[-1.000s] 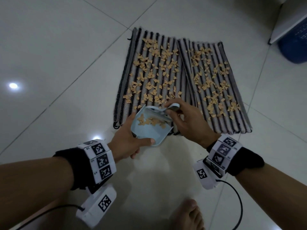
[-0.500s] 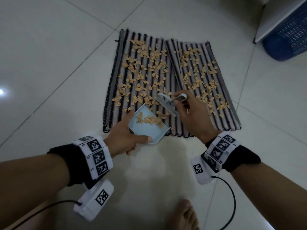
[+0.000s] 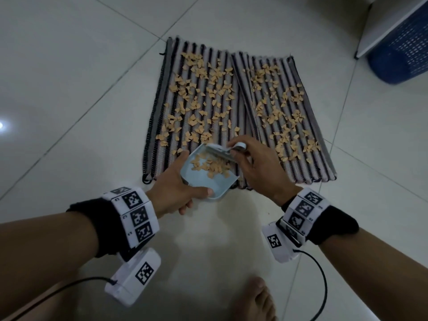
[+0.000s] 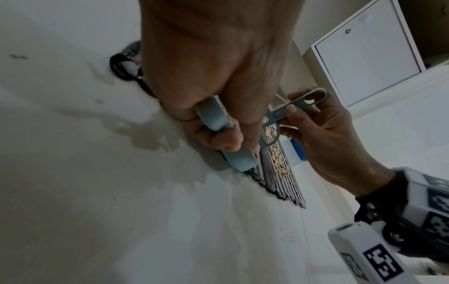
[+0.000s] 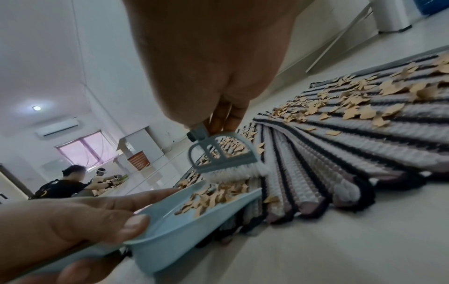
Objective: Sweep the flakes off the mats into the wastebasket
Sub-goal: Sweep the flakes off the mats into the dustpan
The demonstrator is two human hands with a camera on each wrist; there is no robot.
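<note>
**Sweeping stroke in progress: flakes going into dustpan at near edge of left mat**

The left hand point(image 3: 176, 193) is gripping the light blue dustpan point(image 3: 216, 184), thumb curled over its rear rim and fingers wrapped underneath, and is holding its open lip against the near end of the left mat point(image 3: 159, 117). The pan's rear is tilting up off the tiled floor point(image 3: 69, 66). The right hand point(image 3: 259, 167) is pinching the flat handle of a small grey-blue hand brush point(image 3: 220, 152); its white bristles point(image 5: 233, 173) are sitting at the pan's mouth, touching or just above the swept pile.

A modest heap of tan flakes point(image 3: 210, 165) is lying inside the pan. Most flakes are lying scattered over the left mat and over the right mat point(image 3: 308, 126), which is lying just beside it, their inner edges touching or overlapping. The blue mesh wastebasket point(image 3: 403, 49) is standing well apart, at the far right beside a white cabinet point(image 4: 364, 55).

Judgement: this is the early collecting step; only a small share is gathered, and nothing appears to have been emptied.

Next move calls for: lifting the brush, reaching farther up the left mat, and drawing flakes along the ribs toward the pan while the lip stays pressed flat. Risk: flakes catching in the ribbed weave or slipping under the lip. The pan will need carrying level to the basket.
</note>
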